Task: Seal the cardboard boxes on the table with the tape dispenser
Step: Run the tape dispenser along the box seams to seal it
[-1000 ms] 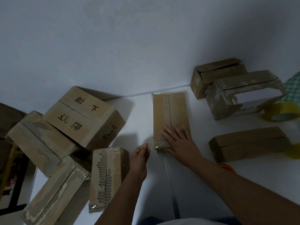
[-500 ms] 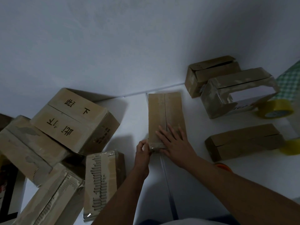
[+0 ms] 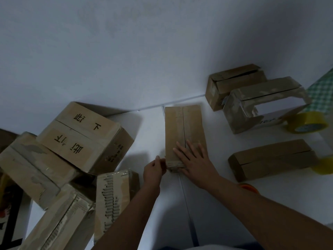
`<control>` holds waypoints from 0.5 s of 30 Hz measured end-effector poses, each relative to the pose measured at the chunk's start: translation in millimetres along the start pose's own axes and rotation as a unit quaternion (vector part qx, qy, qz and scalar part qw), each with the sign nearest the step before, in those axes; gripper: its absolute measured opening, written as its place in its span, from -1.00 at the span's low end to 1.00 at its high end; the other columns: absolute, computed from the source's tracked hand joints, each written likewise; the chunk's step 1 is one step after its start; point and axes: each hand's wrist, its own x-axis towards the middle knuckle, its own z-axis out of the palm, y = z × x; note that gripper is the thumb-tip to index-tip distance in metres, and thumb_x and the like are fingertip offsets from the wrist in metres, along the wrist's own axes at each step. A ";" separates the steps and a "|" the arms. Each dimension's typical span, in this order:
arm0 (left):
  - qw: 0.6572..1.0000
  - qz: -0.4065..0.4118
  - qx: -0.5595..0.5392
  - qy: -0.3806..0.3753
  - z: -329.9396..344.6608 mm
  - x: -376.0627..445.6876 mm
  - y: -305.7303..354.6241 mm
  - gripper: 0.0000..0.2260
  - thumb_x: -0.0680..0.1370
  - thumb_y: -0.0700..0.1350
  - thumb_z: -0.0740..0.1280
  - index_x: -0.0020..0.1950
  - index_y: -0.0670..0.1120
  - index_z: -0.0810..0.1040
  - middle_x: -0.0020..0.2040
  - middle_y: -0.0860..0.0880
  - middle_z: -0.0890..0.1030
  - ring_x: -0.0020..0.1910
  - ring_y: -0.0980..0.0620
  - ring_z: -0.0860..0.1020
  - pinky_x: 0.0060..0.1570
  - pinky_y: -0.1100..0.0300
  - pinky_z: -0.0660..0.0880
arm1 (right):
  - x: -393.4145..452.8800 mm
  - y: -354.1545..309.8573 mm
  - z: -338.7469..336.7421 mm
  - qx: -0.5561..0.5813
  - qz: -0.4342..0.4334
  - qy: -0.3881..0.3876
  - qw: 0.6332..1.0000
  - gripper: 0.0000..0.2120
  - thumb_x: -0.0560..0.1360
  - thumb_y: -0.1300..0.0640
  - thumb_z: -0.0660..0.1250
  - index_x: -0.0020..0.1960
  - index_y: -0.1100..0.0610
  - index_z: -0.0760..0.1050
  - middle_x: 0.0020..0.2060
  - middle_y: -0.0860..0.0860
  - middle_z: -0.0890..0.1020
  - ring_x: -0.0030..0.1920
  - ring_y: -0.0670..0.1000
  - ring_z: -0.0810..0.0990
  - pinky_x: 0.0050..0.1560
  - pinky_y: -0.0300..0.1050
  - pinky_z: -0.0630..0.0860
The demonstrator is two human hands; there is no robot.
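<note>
A long narrow cardboard box [image 3: 183,127] lies on the white table [image 3: 153,134] in the middle, its top seam running away from me. My right hand [image 3: 193,159] lies flat on the box's near end, fingers spread. My left hand [image 3: 155,168] touches the box's near left corner with curled fingers, at a strip of tape on that end. An orange object [image 3: 249,187], possibly the tape dispenser, peeks out behind my right forearm.
A pile of taped boxes [image 3: 68,152] fills the left side. At the right stand two open boxes [image 3: 255,98] and a flat closed box [image 3: 272,159]. Yellow tape rolls lie at the right edge [image 3: 306,121] [image 3: 324,166]. A grey wall rises behind.
My left hand has moved forward from beside the box to its near left corner. My right hand has stayed flat on the box. The view has shifted slightly.
</note>
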 end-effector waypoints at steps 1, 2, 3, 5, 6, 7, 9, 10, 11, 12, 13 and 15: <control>0.999 -0.015 -0.022 -0.018 -1.6 -2.8 2.2 -0.74 0.67 -0.04 0.22 -0.06 -0.07 0.64 -0.07 -0.11 0.67 -0.02 -0.04 0.63 0.09 0.05 0.60 | 0.2 -0.1 0.2 -0.001 -0.001 0.000 1.000 -0.37 0.55 -0.23 -0.04 0.55 0.01 0.16 0.55 0.00 0.18 0.53 0.15 0.16 0.42 0.25 0.07; 0.999 -0.021 -0.025 -0.034 -1.5 -6.7 4.5 -0.76 0.67 -0.05 0.23 -0.05 -0.09 0.64 -0.05 -0.12 0.67 -0.01 -0.04 0.63 0.10 0.04 0.60 | 0.5 -0.2 0.1 -0.002 -0.001 -0.001 1.000 -0.37 0.55 -0.23 -0.03 0.55 0.01 0.17 0.55 0.00 0.18 0.53 0.16 0.16 0.42 0.25 0.07; 0.999 -0.014 -0.011 -0.046 0.1 -11.1 5.7 -0.78 0.66 -0.06 0.23 -0.03 -0.09 0.64 -0.03 -0.12 0.67 0.00 -0.03 0.63 0.12 0.03 0.60 | 0.6 -0.5 0.4 -0.002 0.000 -0.001 1.000 -0.37 0.55 -0.23 -0.03 0.55 0.01 0.17 0.54 0.00 0.18 0.52 0.16 0.17 0.42 0.25 0.07; 0.997 0.018 0.022 -0.065 5.3 -18.7 2.6 -0.81 0.65 -0.11 0.23 0.05 -0.06 0.65 0.05 -0.08 0.67 0.05 -0.01 0.61 0.16 0.01 0.57 | 0.5 -1.8 0.3 -0.001 0.004 -0.003 1.000 -0.37 0.54 -0.22 -0.04 0.54 0.01 0.18 0.54 0.00 0.19 0.52 0.16 0.17 0.42 0.26 0.08; 0.996 0.033 0.031 -0.080 6.6 -22.5 -0.6 -0.78 0.63 -0.15 0.23 0.15 -0.02 0.64 0.08 -0.04 0.67 0.08 0.02 0.60 0.18 0.04 0.55 | 0.2 -2.2 0.1 -0.001 0.005 -0.004 1.000 -0.37 0.55 -0.22 -0.04 0.54 0.01 0.19 0.54 0.00 0.19 0.52 0.16 0.17 0.42 0.26 0.08; 0.993 0.045 0.041 -0.104 5.7 -25.9 -3.0 -0.73 0.61 -0.20 0.24 0.22 0.01 0.62 0.11 0.01 0.66 0.11 0.04 0.59 0.19 0.08 0.53 | 0.0 -2.5 -0.1 -0.001 0.004 -0.004 1.000 -0.37 0.54 -0.22 -0.04 0.54 0.01 0.19 0.54 0.00 0.20 0.52 0.16 0.18 0.41 0.26 0.09; 0.979 0.093 0.090 -0.154 -3.0 -26.2 -5.3 -0.63 0.56 -0.29 0.29 0.29 0.07 0.54 0.13 0.05 0.65 0.13 0.08 0.59 0.19 0.16 0.50 | -0.2 -2.6 -0.4 0.000 0.003 -0.005 1.000 -0.37 0.54 -0.24 -0.02 0.53 0.02 0.22 0.53 0.00 0.22 0.51 0.17 0.20 0.41 0.26 0.10; 0.967 0.130 0.133 -0.172 -9.2 -22.3 -5.6 -0.59 0.54 -0.30 0.33 0.29 0.11 0.50 0.15 0.04 0.65 0.13 0.09 0.60 0.17 0.20 0.50 | 0.2 -2.6 -1.4 0.000 0.002 -0.005 1.000 -0.37 0.54 -0.25 -0.02 0.52 0.02 0.24 0.52 0.00 0.24 0.50 0.17 0.22 0.40 0.25 0.11; 0.953 0.167 0.174 -0.183 -14.8 -18.2 -4.3 -0.56 0.52 -0.30 0.38 0.29 0.12 0.47 0.16 0.04 0.66 0.12 0.11 0.62 0.15 0.26 0.50 | 0.4 -2.9 -2.2 0.001 0.002 -0.004 1.000 -0.36 0.54 -0.26 -0.03 0.51 0.02 0.26 0.52 0.00 0.26 0.50 0.17 0.24 0.39 0.25 0.11; 0.939 0.196 0.211 -0.190 -19.8 -13.1 -2.0 -0.55 0.51 -0.28 0.42 0.30 0.10 0.46 0.17 0.03 0.65 0.10 0.12 0.64 0.11 0.34 0.50 | 0.5 -3.2 -3.8 0.003 0.003 -0.004 1.000 -0.36 0.53 -0.26 -0.04 0.51 0.03 0.28 0.51 0.00 0.27 0.49 0.17 0.26 0.39 0.24 0.11; 0.925 0.219 0.244 -0.193 -23.3 -8.7 2.0 -0.54 0.50 -0.26 0.45 0.33 0.06 0.45 0.18 0.02 0.64 0.08 0.14 0.65 0.06 0.42 0.49 | 0.7 -3.0 -4.7 0.003 0.002 -0.003 1.000 -0.35 0.53 -0.27 -0.05 0.50 0.03 0.30 0.51 0.00 0.28 0.48 0.17 0.27 0.38 0.24 0.12; 0.902 0.249 0.295 -0.195 -27.8 -0.4 10.8 -0.43 0.50 -0.23 0.47 0.46 -0.01 0.37 0.18 0.02 0.63 0.02 0.16 0.66 -0.01 0.49 0.47 | 0.8 -3.1 -6.9 0.000 -0.007 -0.012 1.000 -0.34 0.54 -0.28 -0.07 0.49 0.04 0.31 0.50 0.00 0.29 0.48 0.17 0.27 0.37 0.24 0.12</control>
